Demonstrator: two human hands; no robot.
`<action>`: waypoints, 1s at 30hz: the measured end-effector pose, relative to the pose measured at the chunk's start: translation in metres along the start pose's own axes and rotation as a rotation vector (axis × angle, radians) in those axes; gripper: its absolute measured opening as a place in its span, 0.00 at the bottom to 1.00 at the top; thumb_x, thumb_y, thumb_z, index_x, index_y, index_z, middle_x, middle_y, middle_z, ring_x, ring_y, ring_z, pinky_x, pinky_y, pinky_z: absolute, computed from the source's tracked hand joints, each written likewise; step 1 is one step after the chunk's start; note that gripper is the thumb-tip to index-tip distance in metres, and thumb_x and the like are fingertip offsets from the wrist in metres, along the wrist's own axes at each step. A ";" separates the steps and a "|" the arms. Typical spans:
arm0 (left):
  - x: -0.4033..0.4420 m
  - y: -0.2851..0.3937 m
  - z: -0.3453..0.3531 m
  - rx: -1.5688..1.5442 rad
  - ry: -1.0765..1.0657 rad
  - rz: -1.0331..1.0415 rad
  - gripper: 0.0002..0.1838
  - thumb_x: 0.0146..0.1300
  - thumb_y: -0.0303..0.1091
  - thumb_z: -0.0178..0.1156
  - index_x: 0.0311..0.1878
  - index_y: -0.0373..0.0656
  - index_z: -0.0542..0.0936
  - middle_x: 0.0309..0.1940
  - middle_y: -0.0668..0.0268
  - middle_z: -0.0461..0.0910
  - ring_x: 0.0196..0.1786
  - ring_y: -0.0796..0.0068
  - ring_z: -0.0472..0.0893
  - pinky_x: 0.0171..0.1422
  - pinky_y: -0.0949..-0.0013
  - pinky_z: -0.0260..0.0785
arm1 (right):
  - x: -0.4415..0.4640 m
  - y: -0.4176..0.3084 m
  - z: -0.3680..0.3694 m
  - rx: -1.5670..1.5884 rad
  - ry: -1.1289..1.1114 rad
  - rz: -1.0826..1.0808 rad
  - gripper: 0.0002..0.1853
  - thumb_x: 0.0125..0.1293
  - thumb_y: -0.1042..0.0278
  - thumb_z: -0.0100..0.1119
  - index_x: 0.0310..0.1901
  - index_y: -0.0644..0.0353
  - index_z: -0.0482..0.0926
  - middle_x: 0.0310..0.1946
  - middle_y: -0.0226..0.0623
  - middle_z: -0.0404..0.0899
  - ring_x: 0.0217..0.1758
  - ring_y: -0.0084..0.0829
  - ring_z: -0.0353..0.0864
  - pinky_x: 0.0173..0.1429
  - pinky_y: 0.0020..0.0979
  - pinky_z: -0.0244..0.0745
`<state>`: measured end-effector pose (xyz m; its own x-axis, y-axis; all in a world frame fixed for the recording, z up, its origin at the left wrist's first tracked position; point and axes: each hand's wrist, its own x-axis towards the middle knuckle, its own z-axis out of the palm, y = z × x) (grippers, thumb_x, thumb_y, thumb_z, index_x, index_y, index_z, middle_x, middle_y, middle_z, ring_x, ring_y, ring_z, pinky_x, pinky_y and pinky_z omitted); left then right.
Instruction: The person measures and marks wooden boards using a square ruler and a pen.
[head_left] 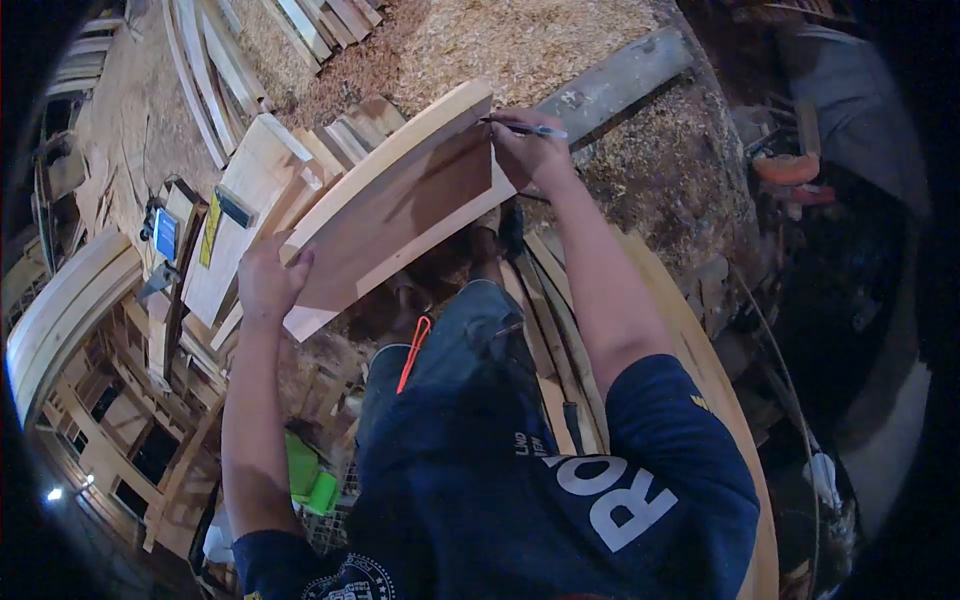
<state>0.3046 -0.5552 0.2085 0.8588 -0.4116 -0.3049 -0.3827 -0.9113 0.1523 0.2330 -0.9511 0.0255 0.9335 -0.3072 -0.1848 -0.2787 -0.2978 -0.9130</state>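
A curved wooden strip (390, 155) lies along the far side of a flat wooden board (400, 220), in the middle of the view. My left hand (270, 278) grips the left end of these pieces, its thumb on the near side and its other fingers partly hidden. At the opposite end, my right hand (532, 158) holds a slim pen (540, 129). The pen's dark tip is close to the end of the curved strip; I cannot tell whether it touches. Part of my right hand rests by the board's right corner.
Behind the board are stacked wood offcuts (360, 128) and a grey plank (620, 85) on sawdust. To the left lie a blue box (165, 235), a yellow strip (210, 232) and curved wooden frames (75, 300). An orange-handled tool (787, 170) lies at the right.
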 end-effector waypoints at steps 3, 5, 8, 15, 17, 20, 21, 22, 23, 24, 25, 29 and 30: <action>0.000 0.002 -0.001 0.020 0.009 -0.003 0.21 0.57 0.46 0.75 0.44 0.38 0.86 0.32 0.48 0.86 0.38 0.44 0.85 0.47 0.50 0.78 | 0.001 0.004 0.002 0.003 0.011 -0.009 0.12 0.65 0.73 0.70 0.50 0.61 0.88 0.46 0.38 0.90 0.49 0.30 0.90 0.56 0.30 0.83; 0.001 0.005 -0.001 0.026 0.011 -0.005 0.21 0.57 0.46 0.75 0.43 0.38 0.86 0.32 0.48 0.86 0.38 0.44 0.85 0.46 0.51 0.78 | 0.003 0.005 0.002 -0.042 0.007 -0.040 0.12 0.65 0.72 0.71 0.50 0.61 0.88 0.46 0.38 0.90 0.48 0.31 0.90 0.56 0.30 0.83; 0.002 0.008 -0.004 0.002 0.016 0.000 0.20 0.56 0.45 0.76 0.43 0.37 0.87 0.32 0.48 0.86 0.38 0.44 0.85 0.46 0.51 0.78 | 0.002 0.001 -0.001 -0.056 0.015 -0.040 0.12 0.65 0.72 0.71 0.49 0.61 0.88 0.44 0.38 0.91 0.47 0.30 0.90 0.55 0.30 0.83; 0.002 0.012 -0.008 -0.038 0.037 0.018 0.18 0.56 0.43 0.76 0.42 0.39 0.88 0.32 0.49 0.86 0.37 0.44 0.85 0.45 0.51 0.78 | 0.002 0.000 0.002 -0.039 0.034 -0.044 0.12 0.64 0.73 0.72 0.49 0.61 0.88 0.42 0.37 0.91 0.44 0.26 0.89 0.52 0.28 0.83; 0.003 0.012 -0.008 -0.045 0.034 0.011 0.17 0.56 0.42 0.76 0.41 0.39 0.88 0.32 0.49 0.86 0.37 0.44 0.85 0.45 0.51 0.78 | 0.003 -0.002 0.001 -0.042 0.006 -0.021 0.12 0.64 0.74 0.72 0.49 0.62 0.88 0.42 0.37 0.91 0.44 0.26 0.89 0.52 0.28 0.83; 0.003 0.010 -0.006 -0.048 0.031 0.000 0.17 0.56 0.42 0.76 0.41 0.39 0.88 0.32 0.49 0.86 0.37 0.44 0.85 0.45 0.51 0.78 | 0.004 -0.001 0.000 0.001 0.000 0.000 0.12 0.64 0.74 0.71 0.49 0.62 0.88 0.42 0.37 0.91 0.45 0.27 0.89 0.53 0.29 0.83; 0.003 0.009 -0.006 -0.042 0.031 -0.001 0.17 0.55 0.42 0.76 0.41 0.40 0.88 0.32 0.49 0.86 0.37 0.44 0.85 0.45 0.51 0.78 | 0.004 -0.002 0.000 0.026 0.003 0.012 0.11 0.64 0.74 0.71 0.49 0.62 0.88 0.43 0.37 0.91 0.46 0.27 0.89 0.53 0.29 0.84; 0.002 0.009 -0.006 -0.035 0.031 -0.002 0.17 0.55 0.42 0.76 0.41 0.40 0.88 0.32 0.49 0.86 0.37 0.44 0.85 0.45 0.51 0.78 | 0.003 -0.003 0.001 0.052 0.006 0.023 0.11 0.64 0.74 0.71 0.48 0.62 0.87 0.43 0.38 0.90 0.46 0.28 0.89 0.53 0.29 0.84; 0.002 0.009 -0.006 -0.031 0.029 -0.007 0.17 0.55 0.42 0.76 0.41 0.40 0.88 0.32 0.49 0.86 0.37 0.44 0.85 0.45 0.51 0.78 | 0.003 -0.003 0.001 0.079 0.009 0.036 0.11 0.64 0.74 0.71 0.48 0.62 0.87 0.43 0.38 0.90 0.46 0.28 0.89 0.53 0.30 0.84; 0.002 0.011 -0.007 -0.026 0.027 -0.011 0.17 0.55 0.43 0.76 0.41 0.40 0.88 0.32 0.49 0.86 0.37 0.44 0.85 0.45 0.51 0.78 | 0.003 -0.002 0.001 0.049 0.011 0.011 0.11 0.64 0.74 0.71 0.48 0.62 0.87 0.43 0.38 0.90 0.46 0.28 0.89 0.53 0.30 0.84; 0.002 0.012 -0.008 -0.023 0.024 -0.015 0.17 0.55 0.43 0.76 0.40 0.40 0.88 0.32 0.49 0.86 0.37 0.44 0.85 0.45 0.51 0.78 | 0.003 -0.001 0.001 0.018 0.013 -0.014 0.11 0.64 0.74 0.72 0.48 0.63 0.87 0.43 0.38 0.90 0.47 0.28 0.89 0.53 0.30 0.84; 0.003 0.011 -0.007 -0.008 0.006 -0.018 0.19 0.56 0.44 0.76 0.42 0.38 0.87 0.32 0.48 0.86 0.38 0.44 0.85 0.45 0.51 0.78 | 0.003 0.001 0.000 0.047 -0.003 -0.005 0.11 0.64 0.73 0.72 0.48 0.62 0.88 0.43 0.38 0.90 0.47 0.29 0.89 0.55 0.30 0.83; 0.002 0.011 -0.007 -0.001 -0.004 -0.011 0.21 0.57 0.45 0.76 0.45 0.37 0.87 0.33 0.46 0.86 0.38 0.43 0.86 0.44 0.52 0.78 | 0.003 0.000 -0.001 0.055 -0.001 -0.001 0.11 0.63 0.72 0.72 0.48 0.61 0.88 0.43 0.38 0.90 0.46 0.29 0.89 0.54 0.31 0.83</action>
<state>0.3052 -0.5658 0.2163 0.8615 -0.4017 -0.3105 -0.3731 -0.9157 0.1495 0.2356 -0.9530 0.0248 0.9339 -0.3062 -0.1844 -0.2651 -0.2474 -0.9319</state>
